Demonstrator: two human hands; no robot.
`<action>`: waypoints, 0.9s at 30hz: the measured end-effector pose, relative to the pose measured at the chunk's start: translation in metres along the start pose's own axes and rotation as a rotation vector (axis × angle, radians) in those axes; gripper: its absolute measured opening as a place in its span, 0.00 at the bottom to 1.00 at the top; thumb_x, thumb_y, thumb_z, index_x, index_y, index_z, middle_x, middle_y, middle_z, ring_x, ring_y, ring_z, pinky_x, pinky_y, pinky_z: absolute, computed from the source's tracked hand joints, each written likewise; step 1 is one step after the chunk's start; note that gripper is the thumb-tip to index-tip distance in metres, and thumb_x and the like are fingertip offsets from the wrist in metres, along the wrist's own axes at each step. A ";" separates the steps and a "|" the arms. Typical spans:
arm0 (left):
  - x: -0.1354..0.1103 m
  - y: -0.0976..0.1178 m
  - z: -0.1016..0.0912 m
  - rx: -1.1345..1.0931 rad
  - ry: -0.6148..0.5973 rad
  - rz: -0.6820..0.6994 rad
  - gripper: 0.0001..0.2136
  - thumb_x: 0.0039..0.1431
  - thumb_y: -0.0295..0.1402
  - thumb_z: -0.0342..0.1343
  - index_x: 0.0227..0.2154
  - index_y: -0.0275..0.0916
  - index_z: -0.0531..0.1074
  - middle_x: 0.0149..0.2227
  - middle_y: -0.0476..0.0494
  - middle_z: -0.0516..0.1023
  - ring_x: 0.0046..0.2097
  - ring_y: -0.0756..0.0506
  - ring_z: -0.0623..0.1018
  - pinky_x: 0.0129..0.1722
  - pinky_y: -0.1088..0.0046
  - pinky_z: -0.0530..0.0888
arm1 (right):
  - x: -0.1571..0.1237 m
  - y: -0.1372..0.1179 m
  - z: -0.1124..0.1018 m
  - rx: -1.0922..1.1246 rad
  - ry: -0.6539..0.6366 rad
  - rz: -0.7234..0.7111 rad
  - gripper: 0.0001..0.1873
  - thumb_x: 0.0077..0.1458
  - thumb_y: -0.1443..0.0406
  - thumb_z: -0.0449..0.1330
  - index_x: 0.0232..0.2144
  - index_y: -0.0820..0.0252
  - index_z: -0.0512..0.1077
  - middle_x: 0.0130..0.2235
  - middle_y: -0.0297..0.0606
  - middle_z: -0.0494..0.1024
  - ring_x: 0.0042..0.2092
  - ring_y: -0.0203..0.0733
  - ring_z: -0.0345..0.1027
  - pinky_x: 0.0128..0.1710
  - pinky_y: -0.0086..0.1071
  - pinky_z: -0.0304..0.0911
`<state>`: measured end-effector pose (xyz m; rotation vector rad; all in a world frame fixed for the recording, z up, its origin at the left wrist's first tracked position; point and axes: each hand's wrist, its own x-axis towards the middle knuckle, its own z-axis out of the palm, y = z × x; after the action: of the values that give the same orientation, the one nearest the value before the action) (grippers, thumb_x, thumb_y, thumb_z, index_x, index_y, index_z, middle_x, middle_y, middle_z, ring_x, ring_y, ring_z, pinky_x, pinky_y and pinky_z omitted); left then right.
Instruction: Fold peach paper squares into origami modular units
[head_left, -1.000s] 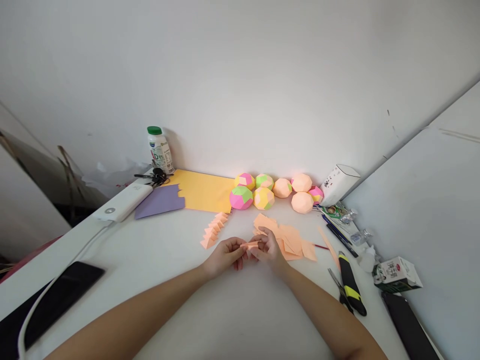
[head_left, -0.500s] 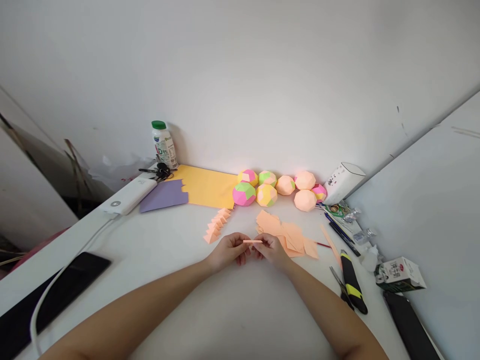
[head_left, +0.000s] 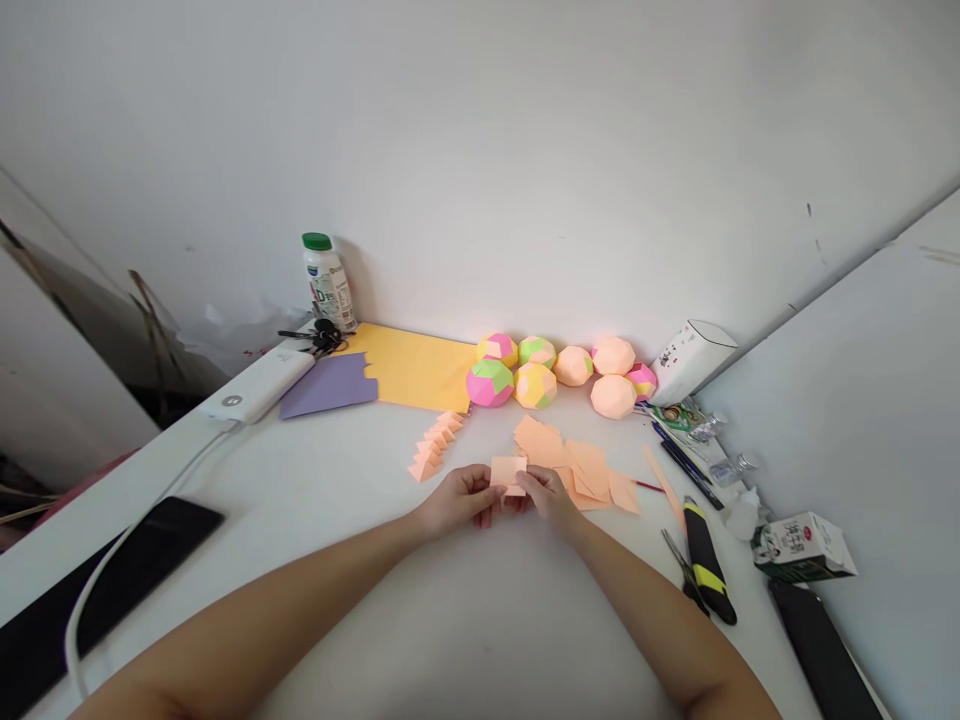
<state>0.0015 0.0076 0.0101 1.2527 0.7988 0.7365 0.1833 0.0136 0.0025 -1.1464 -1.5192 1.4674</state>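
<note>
Both hands meet at the middle of the white table and pinch one small peach paper piece (head_left: pixel 509 472) between them. My left hand (head_left: pixel 459 498) grips its left edge, my right hand (head_left: pixel 551 496) its right edge, and the piece stands up facing me. Behind my right hand lies a loose pile of peach paper squares (head_left: pixel 577 465). A row of folded peach units (head_left: pixel 434 446) sits just behind my left hand. Several folded paper balls (head_left: pixel 551 373), some peach, some pink, green and yellow, line the wall.
A yellow sheet (head_left: pixel 417 368) and a purple sheet (head_left: pixel 330 384) lie at the back left, by a white power bank (head_left: pixel 259 387), keys (head_left: pixel 319 338) and a bottle (head_left: pixel 328 284). A phone (head_left: pixel 97 590) lies at left. Scissors (head_left: pixel 681 572), a knife (head_left: pixel 709 577), pens (head_left: pixel 682 460) and a carton (head_left: pixel 806 548) crowd the right.
The peach piece, first held as a thin folded strip seen edge-on, now shows as a wider flat square between my fingers. Both hands stayed in about the same place.
</note>
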 end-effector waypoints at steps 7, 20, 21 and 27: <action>-0.001 0.001 -0.002 -0.024 -0.007 0.002 0.14 0.54 0.44 0.54 0.31 0.36 0.66 0.23 0.50 0.73 0.22 0.52 0.72 0.22 0.76 0.67 | -0.003 -0.002 -0.001 -0.068 0.007 -0.052 0.23 0.58 0.54 0.47 0.19 0.62 0.67 0.21 0.34 0.70 0.24 0.36 0.64 0.25 0.29 0.60; -0.001 -0.001 -0.004 -0.055 0.038 -0.012 0.14 0.53 0.44 0.54 0.29 0.36 0.65 0.22 0.50 0.72 0.21 0.52 0.71 0.20 0.77 0.68 | -0.006 -0.004 -0.001 -0.094 -0.046 -0.079 0.17 0.54 0.53 0.55 0.30 0.63 0.70 0.24 0.34 0.70 0.26 0.35 0.64 0.26 0.29 0.61; -0.001 -0.001 -0.004 -0.058 0.040 -0.009 0.14 0.53 0.44 0.54 0.29 0.36 0.65 0.22 0.50 0.72 0.21 0.52 0.71 0.20 0.77 0.67 | -0.006 -0.003 0.000 -0.089 -0.046 -0.068 0.16 0.52 0.54 0.57 0.31 0.63 0.70 0.24 0.34 0.70 0.26 0.35 0.64 0.26 0.28 0.61; -0.003 0.003 -0.003 -0.031 0.031 -0.023 0.14 0.53 0.44 0.54 0.31 0.37 0.66 0.23 0.50 0.72 0.23 0.52 0.72 0.22 0.77 0.68 | -0.004 -0.007 0.002 -0.117 -0.015 -0.016 0.15 0.52 0.55 0.57 0.29 0.64 0.71 0.25 0.36 0.72 0.26 0.36 0.66 0.26 0.29 0.63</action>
<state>-0.0025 0.0074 0.0128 1.2053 0.8224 0.7488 0.1819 0.0092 0.0094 -1.1908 -1.6392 1.3950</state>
